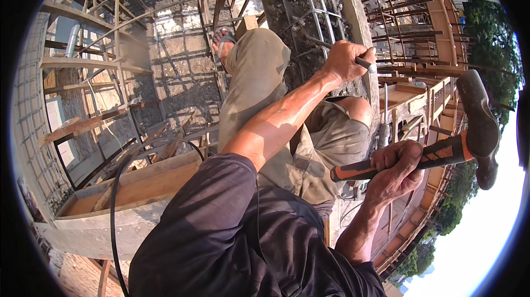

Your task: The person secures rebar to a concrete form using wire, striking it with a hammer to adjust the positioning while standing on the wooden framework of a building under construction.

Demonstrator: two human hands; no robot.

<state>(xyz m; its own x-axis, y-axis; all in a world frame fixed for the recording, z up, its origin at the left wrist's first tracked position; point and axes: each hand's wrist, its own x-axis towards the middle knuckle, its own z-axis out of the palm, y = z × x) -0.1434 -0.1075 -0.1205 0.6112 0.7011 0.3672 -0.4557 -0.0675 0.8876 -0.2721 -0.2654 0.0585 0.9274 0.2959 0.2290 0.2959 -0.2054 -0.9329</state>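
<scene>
My left hand (345, 61) is wrapped round a dark metal chisel (363, 63). Its blunt end sticks out on the right of my fist, and its other end points left toward the steel rebar (317, 7) over rough, broken concrete (301, 48). In my right hand (396, 169) is a hammer (441, 153), gripped by its black and orange handle. The heavy dark hammer head is raised at the right, apart from the chisel. My bent knees are close beneath my left forearm.
A pale concrete edge (358, 7) runs along the right of the rebar. Timber formwork (138, 186) and a black cable (114, 214) lie at the left. Scaffold poles (118, 21) rise over a lower level there. More wooden framework (441, 21) curves along the right, with trees beyond.
</scene>
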